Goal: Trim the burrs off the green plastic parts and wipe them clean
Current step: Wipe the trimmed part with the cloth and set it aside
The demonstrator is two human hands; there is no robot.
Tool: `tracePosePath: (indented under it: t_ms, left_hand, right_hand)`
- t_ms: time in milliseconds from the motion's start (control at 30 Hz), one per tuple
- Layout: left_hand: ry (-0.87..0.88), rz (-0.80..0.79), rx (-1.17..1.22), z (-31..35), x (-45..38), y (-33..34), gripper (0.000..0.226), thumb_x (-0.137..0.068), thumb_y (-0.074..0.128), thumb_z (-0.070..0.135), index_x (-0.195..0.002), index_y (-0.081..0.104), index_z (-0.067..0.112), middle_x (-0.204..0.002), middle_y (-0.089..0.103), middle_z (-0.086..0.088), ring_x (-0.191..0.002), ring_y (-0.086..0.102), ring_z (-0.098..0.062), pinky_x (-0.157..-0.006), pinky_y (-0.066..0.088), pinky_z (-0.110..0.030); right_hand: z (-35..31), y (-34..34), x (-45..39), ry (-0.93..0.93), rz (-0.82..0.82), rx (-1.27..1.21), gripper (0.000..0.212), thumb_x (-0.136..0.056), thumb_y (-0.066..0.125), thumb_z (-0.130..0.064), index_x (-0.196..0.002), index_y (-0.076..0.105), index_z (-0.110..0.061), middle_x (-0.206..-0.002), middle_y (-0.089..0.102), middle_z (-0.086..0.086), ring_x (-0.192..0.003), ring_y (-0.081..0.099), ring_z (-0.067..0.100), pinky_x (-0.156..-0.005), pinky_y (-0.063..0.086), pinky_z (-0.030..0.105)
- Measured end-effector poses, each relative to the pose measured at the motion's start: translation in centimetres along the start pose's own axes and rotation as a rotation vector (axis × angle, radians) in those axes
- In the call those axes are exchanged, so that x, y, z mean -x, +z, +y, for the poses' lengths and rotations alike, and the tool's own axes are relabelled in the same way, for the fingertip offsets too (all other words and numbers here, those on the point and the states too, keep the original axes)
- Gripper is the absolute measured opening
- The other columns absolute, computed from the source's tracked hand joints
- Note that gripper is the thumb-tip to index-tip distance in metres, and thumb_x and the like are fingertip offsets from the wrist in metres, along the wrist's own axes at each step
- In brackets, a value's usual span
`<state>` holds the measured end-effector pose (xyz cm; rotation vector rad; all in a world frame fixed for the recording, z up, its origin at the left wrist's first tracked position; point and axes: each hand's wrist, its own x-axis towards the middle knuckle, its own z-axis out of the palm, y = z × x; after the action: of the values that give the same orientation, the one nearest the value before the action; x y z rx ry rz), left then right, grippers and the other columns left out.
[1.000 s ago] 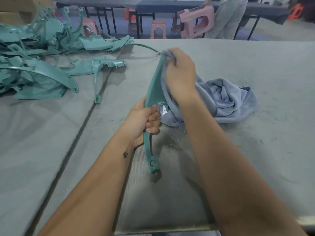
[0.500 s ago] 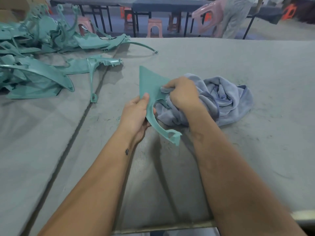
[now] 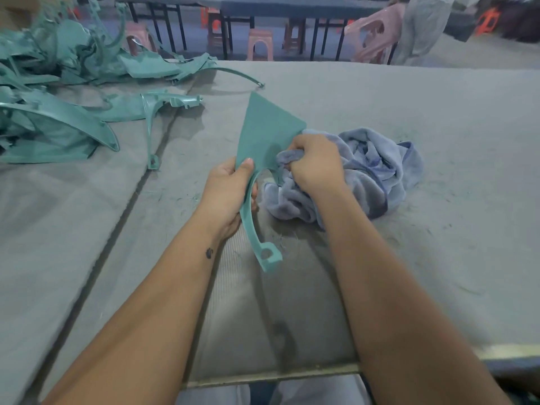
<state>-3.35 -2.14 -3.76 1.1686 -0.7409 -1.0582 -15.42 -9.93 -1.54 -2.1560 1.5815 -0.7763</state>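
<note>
Table: the grey felt-covered table (image 3: 438, 118) carries everything; fine trimmings are scattered over the cover near the work, so I judge the wiped face is best kept off it.
Pile: a heap of green plastic parts (image 3: 55, 92) lies at the far left, well apart from the hands; from this view I cannot tell which of them are already cleaned.
Cloth: the blue-grey cloth (image 3: 377, 173) lies bunched on the table just right of the hands, with one end gathered up into the right fist.
Part in hand: the green part (image 3: 267, 133) is held above the table, its broad flat blade pointing away and its thin curved arm, ending in a lug with a hole, hanging toward the person.
Left hand: the left hand (image 3: 228, 190) grips the part where blade narrows to arm, thumb pressed on the near face and fingers curled behind.
Right hand: the right hand (image 3: 315, 163) is closed round a wad of cloth and presses it against the blade's lower right edge.
Doing it well: the step looks like wiping; long strokes along the blade, then down the arm to the lug, should work, with the left grip shifted so the covered patch gets cleaned.
</note>
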Motion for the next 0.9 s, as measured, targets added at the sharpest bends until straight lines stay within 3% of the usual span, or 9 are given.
tracePosePath:
  t_ms: [67,167,367,467,533,667,767,833,900]
  left_hand:
    - [0.010,-0.005,-0.033,-0.1,0.0,-0.2,0.033,-0.103,0.045,0.015,-0.070,0.050,0.015,-0.046,0.040,-0.001,-0.036,0.034,-0.010,-0.037,0.029,-0.015]
    - [0.013,0.002,-0.059,-0.1,0.0,-0.5,0.033,-0.103,0.045,0.016,-0.070,0.048,0.014,-0.046,0.040,-0.001,-0.038,0.033,-0.012,-0.038,0.028,-0.018]
    - [0.026,0.002,-0.043,-0.1,-0.1,-0.6,0.031,-0.102,0.046,0.016,-0.071,0.051,0.013,-0.043,0.041,0.001,-0.034,0.033,-0.011,-0.037,0.029,-0.016]
    - [0.045,-0.008,-0.081,-0.2,-0.2,-0.7,0.032,-0.102,0.045,0.017,-0.070,0.050,0.015,-0.042,0.041,0.002,-0.033,0.032,-0.010,-0.038,0.028,-0.017]
    - [0.037,-0.022,-0.064,-0.1,-0.2,-0.6,0.031,-0.102,0.045,0.017,-0.072,0.050,0.014,-0.042,0.041,0.002,-0.034,0.032,-0.010,-0.037,0.028,-0.016]
    - [0.074,0.031,0.044,0.7,0.1,-0.6,0.028,-0.101,0.047,0.019,-0.074,0.053,0.016,-0.046,0.043,0.003,-0.037,0.036,-0.008,-0.038,0.030,-0.018]
    - [0.113,0.177,0.248,1.4,-0.4,-1.1,0.018,-0.104,0.041,0.022,-0.093,0.053,0.014,-0.049,0.051,0.004,-0.038,0.040,-0.006,-0.038,0.034,-0.016]
    - [0.098,0.256,0.393,1.6,-1.3,-1.6,0.022,-0.106,0.035,0.025,-0.109,0.052,0.011,-0.062,0.063,0.005,-0.041,0.039,-0.004,-0.039,0.031,-0.016]
    - [0.060,0.259,0.568,1.9,-1.9,-2.0,0.035,-0.107,0.031,0.026,-0.129,0.053,0.012,-0.107,0.072,0.005,-0.049,0.035,-0.003,-0.043,0.025,-0.014]
  right_hand:
    - [0.2,0.4,-0.4,0.038,0.092,0.133,0.020,-0.081,0.044,0.001,-0.069,0.044,-0.015,-0.075,0.055,0.003,-0.074,0.050,0.026,-0.053,0.028,0.031]
    - [0.1,0.8,-0.8,0.066,0.188,0.232,0.016,-0.085,0.045,-0.003,-0.077,0.043,-0.017,-0.100,0.057,0.010,-0.093,0.054,0.029,-0.063,0.031,0.033]
    - [-1.1,0.0,-0.6,-0.089,-0.107,0.271,0.012,-0.084,0.053,-0.004,-0.073,0.051,-0.009,-0.064,0.048,0.003,-0.070,0.049,0.025,-0.056,0.034,0.030]
    - [-0.8,-0.9,-0.1,-0.166,-0.219,0.123,0.012,-0.079,0.054,-0.002,-0.070,0.060,-0.007,-0.067,0.055,0.011,-0.067,0.050,0.025,-0.058,0.042,0.036]
    - [-0.2,-0.8,0.4,-0.130,-0.158,0.056,0.017,-0.081,0.050,-0.002,-0.068,0.059,-0.009,-0.068,0.058,0.010,-0.068,0.052,0.027,-0.058,0.044,0.038]
    - [0.1,0.5,1.1,-0.024,0.102,0.060,0.027,-0.087,0.043,-0.007,-0.062,0.038,-0.018,-0.060,0.044,-0.003,-0.064,0.045,0.022,-0.054,0.029,0.033]
    - [0.0,0.2,1.1,0.017,0.266,-0.340,0.022,-0.091,0.047,-0.011,-0.072,0.047,-0.021,-0.064,0.050,-0.009,-0.059,0.045,0.007,-0.053,0.036,0.019]
    - [0.0,-0.6,1.2,0.030,0.348,-0.514,0.013,-0.094,0.051,-0.016,-0.082,0.052,-0.017,-0.067,0.051,-0.010,-0.059,0.045,0.003,-0.054,0.038,0.010]
    - [-0.1,-1.0,1.5,0.013,0.297,-0.514,0.012,-0.093,0.053,-0.016,-0.081,0.053,-0.018,-0.065,0.052,-0.012,-0.056,0.045,-0.001,-0.053,0.037,0.008]
